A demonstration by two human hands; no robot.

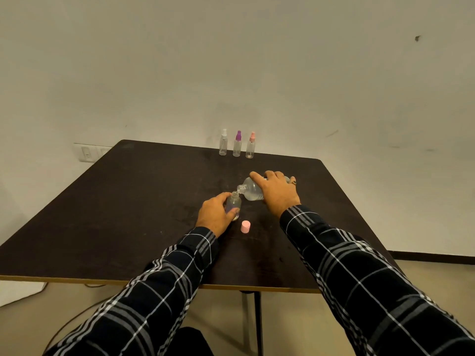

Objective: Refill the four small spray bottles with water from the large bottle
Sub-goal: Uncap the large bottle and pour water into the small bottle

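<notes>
left grip (214, 214) wrapped round the open small bottle (234, 201), upright on the counter (128, 201) near centre. right grip (279, 192) clasped the large bottle (250, 191) mid-body, tipped w/ mouth just above the small neck. both looked clear plastic, prob light, thin-walled, slippery if wet; best held mid-body, gently. count: 1 large, 4 small incl 3 capped bottles (237, 147) at far edge, 1 loose pink cap (245, 226).
</notes>
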